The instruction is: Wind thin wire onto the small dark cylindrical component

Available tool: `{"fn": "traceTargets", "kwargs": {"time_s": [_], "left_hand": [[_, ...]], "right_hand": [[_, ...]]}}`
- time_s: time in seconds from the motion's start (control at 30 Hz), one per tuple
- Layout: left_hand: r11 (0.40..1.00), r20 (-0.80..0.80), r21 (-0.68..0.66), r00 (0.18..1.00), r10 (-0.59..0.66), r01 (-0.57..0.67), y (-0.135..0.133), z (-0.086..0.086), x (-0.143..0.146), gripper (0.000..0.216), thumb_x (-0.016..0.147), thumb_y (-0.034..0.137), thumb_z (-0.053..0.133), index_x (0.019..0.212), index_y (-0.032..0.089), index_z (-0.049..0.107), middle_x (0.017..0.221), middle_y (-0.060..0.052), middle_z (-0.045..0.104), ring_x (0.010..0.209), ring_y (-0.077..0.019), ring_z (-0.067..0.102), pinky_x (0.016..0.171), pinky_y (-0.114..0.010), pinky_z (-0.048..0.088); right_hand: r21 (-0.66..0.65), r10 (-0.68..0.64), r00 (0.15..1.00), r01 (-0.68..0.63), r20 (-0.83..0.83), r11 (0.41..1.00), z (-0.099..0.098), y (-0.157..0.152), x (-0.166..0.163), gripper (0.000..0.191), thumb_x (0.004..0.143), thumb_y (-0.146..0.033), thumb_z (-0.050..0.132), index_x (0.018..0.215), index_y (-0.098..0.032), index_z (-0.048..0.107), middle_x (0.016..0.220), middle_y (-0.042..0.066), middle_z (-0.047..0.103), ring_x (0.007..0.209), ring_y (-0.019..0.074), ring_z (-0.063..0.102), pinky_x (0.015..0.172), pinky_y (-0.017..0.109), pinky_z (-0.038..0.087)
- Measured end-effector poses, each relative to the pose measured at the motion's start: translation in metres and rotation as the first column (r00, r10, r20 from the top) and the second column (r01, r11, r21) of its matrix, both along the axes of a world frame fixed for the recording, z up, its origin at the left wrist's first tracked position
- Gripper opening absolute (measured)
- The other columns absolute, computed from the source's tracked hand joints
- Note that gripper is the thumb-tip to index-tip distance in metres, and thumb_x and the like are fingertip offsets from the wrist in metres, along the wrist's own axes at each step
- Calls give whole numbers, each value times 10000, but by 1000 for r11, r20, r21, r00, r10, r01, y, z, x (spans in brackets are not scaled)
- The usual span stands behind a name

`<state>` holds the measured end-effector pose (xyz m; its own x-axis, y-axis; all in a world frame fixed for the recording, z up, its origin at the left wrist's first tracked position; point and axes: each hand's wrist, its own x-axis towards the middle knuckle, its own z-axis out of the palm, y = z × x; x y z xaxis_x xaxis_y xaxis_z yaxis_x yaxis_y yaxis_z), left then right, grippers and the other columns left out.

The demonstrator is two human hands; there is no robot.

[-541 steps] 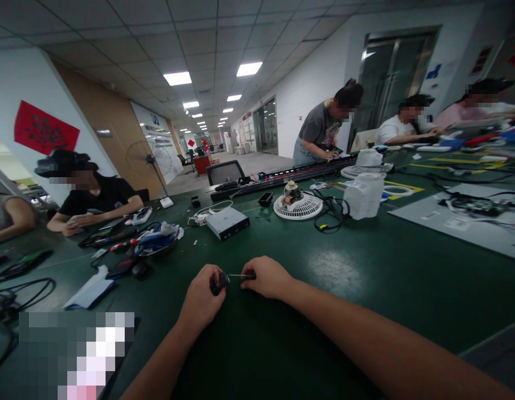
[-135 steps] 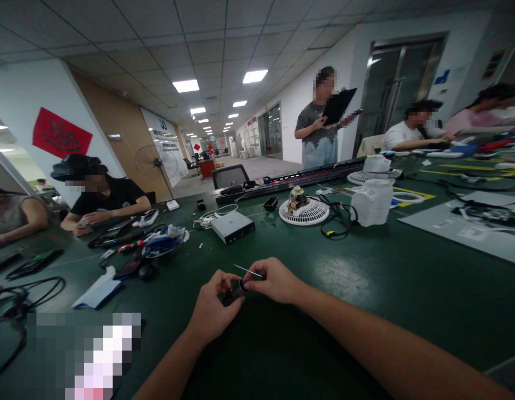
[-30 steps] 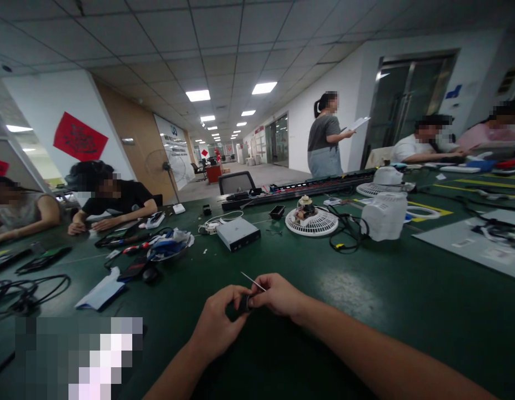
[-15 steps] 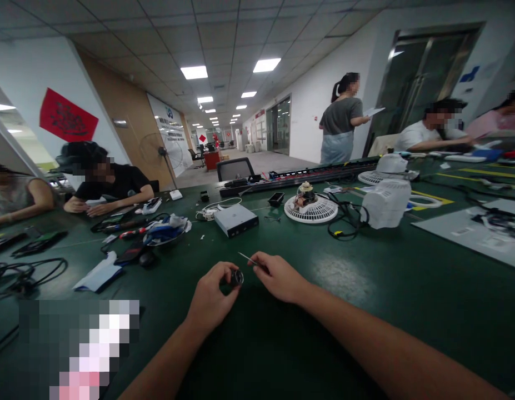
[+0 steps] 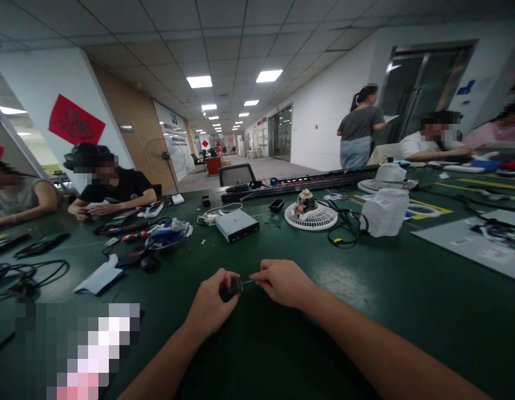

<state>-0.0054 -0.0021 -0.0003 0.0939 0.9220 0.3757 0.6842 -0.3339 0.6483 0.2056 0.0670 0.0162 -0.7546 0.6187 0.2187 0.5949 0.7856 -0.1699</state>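
My left hand [image 5: 211, 303] is closed around a small black cylindrical part [image 5: 231, 289], its open-looking end turned to the right. My right hand [image 5: 284, 282] pinches a thin metal tool [image 5: 246, 281]. Only a short length of it shows, and whether it is tweezers or a pick I cannot tell. Its tip points left and reaches the end of the black part; whether it goes inside is too small to make out. Both hands are just above the green table [image 5: 257, 355], a little apart from each other.
Beyond my hands lie a grey optical drive [image 5: 237, 225], a small black box [image 5: 276, 205], a white fan grille [image 5: 311, 216] with a motor and a white plastic housing [image 5: 385, 212]. A blue cloth [image 5: 168, 232] and a mouse [image 5: 149, 262] lie left. Other people sit around the table.
My right hand has turned, bringing the metal tool's tip down and left to the black part. The black part has tilted in my left hand. A standing person has moved right.
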Motion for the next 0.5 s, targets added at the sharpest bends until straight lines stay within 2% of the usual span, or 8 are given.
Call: {"fn": "traceTargets", "kwargs": {"time_s": [0.1, 0.23, 0.4, 0.5], "left_hand": [[1000, 7, -26, 1000, -16, 16, 1, -1, -1, 190, 739, 134, 622, 746, 229, 457, 1007, -44, 714, 958, -214, 673, 808, -358, 533], [994, -7, -82, 997, -77, 76, 1, -2, 0, 178, 736, 135, 608, 763, 232, 461, 1000, -46, 716, 984, -218, 678, 801, -349, 543], [997, -93, -58, 995, -49, 44, -1, -1, 0, 183, 721, 153, 632, 780, 241, 482, 1022, -41, 709, 954, -223, 678, 766, -337, 536], [997, -129, -62, 990, -60, 52, -2, 0, -1, 179, 735, 165, 632, 801, 245, 486, 1037, -39, 705, 963, -226, 672, 752, -332, 526]], "right_hand": [[-40, 79, 996, -80, -40, 996, 1, 0, 1, 309, 910, -318, 515, 1154, -286, 702, 900, 42, 670, 795, 181, 606, 659, 280, 386], [-58, -1, 998, -3, -57, 998, -1, 3, 2, 271, 895, -319, 531, 1055, -276, 746, 893, 52, 694, 801, 197, 608, 664, 287, 387], [-144, 98, 994, -104, -50, 984, -5, 6, 4, 244, 852, -312, 568, 999, -292, 762, 838, 30, 713, 731, 182, 604, 628, 277, 374], [-170, 68, 994, -81, -83, 982, -9, 7, 4, 244, 845, -313, 567, 982, -282, 767, 835, 27, 721, 710, 174, 600, 619, 271, 369]]}}
